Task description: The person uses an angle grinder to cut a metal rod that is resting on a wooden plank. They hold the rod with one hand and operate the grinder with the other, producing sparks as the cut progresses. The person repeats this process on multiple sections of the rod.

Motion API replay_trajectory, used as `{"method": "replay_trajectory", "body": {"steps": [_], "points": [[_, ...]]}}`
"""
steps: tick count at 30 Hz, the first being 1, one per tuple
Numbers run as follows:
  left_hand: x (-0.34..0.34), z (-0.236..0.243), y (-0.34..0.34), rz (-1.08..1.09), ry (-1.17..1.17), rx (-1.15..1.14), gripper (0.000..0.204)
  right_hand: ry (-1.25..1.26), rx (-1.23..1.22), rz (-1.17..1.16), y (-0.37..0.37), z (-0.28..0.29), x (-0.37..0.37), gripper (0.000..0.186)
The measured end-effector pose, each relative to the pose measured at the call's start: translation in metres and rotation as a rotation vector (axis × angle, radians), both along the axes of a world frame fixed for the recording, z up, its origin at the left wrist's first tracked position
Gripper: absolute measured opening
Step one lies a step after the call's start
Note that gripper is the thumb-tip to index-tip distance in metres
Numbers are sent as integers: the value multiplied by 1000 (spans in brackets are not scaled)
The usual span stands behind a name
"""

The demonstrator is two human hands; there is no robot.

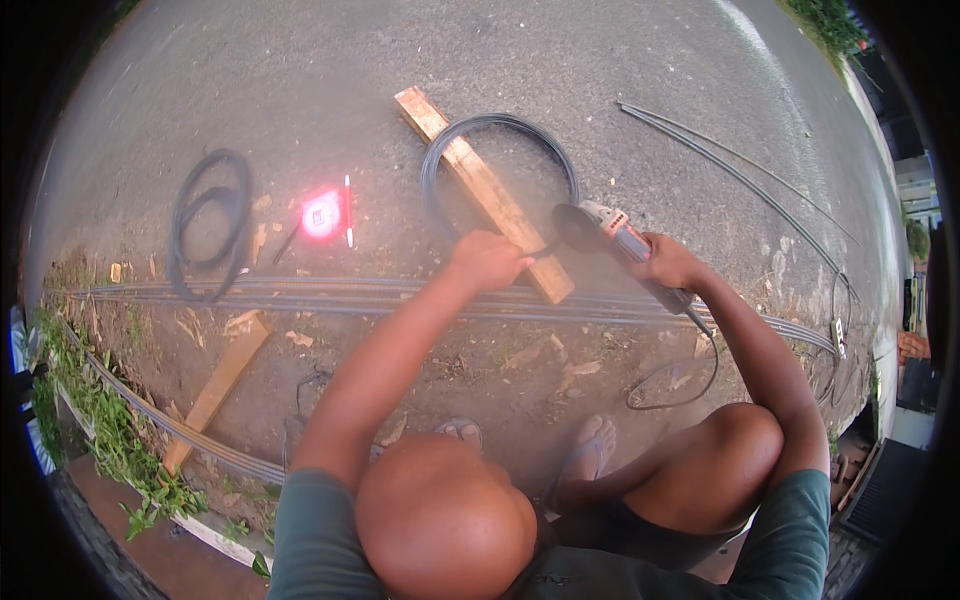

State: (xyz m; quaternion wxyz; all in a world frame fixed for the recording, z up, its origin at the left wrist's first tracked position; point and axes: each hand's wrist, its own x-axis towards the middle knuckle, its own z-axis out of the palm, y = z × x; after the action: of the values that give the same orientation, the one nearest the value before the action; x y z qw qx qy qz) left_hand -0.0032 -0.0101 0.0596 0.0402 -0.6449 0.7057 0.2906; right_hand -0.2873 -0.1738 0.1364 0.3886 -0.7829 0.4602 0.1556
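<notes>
Edging the rd (pixel 330 80), rods (pixel 340 291) run L to R. Plank (pixel 490 200) slants over them; coil (pixel 497 119) lies across plank. Grinder (pixel 628 240) just R of plank; R hand (pixel 668 262), fingers wrapped round its body. L hand (pixel 488 262), fingers closed on coil's nr side. Disc (pixel 574 230) at coil, contact unclear.

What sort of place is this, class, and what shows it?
Probably an outdoor roadside work spot: rough grey asphalt, green leafy plants at left, and a grey-and-orange angle grinder in the right hand.
</notes>
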Motion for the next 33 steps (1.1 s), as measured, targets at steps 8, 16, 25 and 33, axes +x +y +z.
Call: {"method": "replay_trajectory", "body": {"steps": [8,16,25,33], "points": [[2,-7,2,16,13,-9,59,0,-2,24,-3,-12,-2,64],[2,-6,2,-2,15,2,58,32,-36,47,-3,-10,2,65],[4,-20,3,-59,-26,-81,54,17,-48,55,-3,-16,-4,69],[6,-26,2,-88,-28,-112,52,58,-50,68,0,-9,6,70]]}}
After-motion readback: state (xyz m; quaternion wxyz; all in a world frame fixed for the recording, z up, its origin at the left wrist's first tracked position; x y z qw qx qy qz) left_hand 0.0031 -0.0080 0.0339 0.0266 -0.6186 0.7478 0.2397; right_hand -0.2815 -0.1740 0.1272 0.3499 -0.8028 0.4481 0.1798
